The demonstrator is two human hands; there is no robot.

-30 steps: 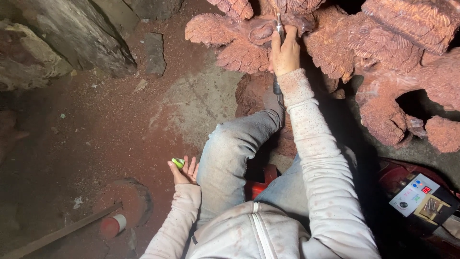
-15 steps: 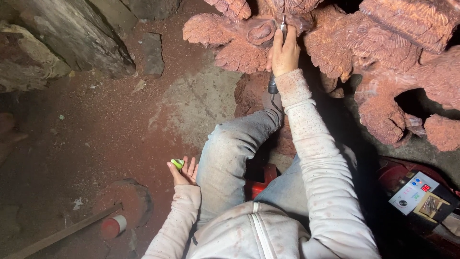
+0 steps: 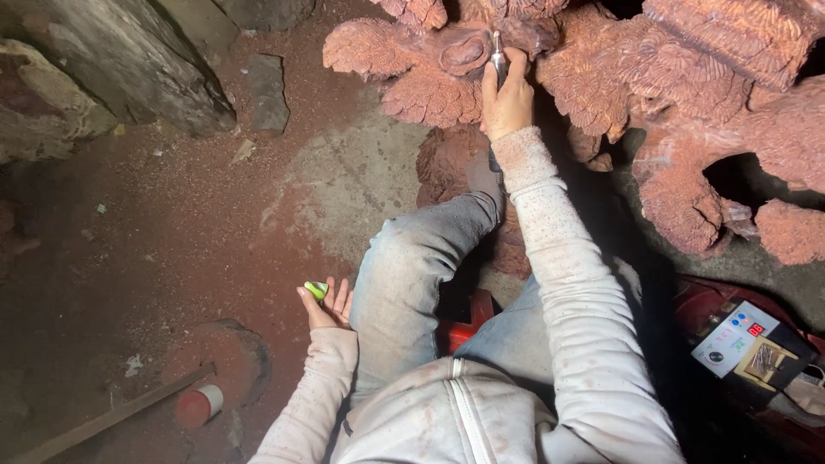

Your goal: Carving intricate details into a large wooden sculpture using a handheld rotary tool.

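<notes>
My right hand [image 3: 509,99] is stretched forward and grips a slim metal carving tool [image 3: 498,47] whose tip rests on a large reddish wood carving [image 3: 601,77] with feathered, leafy relief. My left hand [image 3: 325,306] lies palm up beside my left knee, fingers loosely curled around a small green object [image 3: 315,290]. I sit on the floor in grey jeans and a dusty light hooded top.
Red sawdust covers the floor [image 3: 172,241]. Rough logs [image 3: 112,60] lie at the upper left, with a flat stone [image 3: 266,90] beside them. A wooden stick [image 3: 112,417] and a red-and-white can [image 3: 198,404] are at the lower left. A control box with a red display [image 3: 743,339] sits at the right.
My right hand with the tool has shifted slightly upward along the carving. The left hand has stayed where it was.
</notes>
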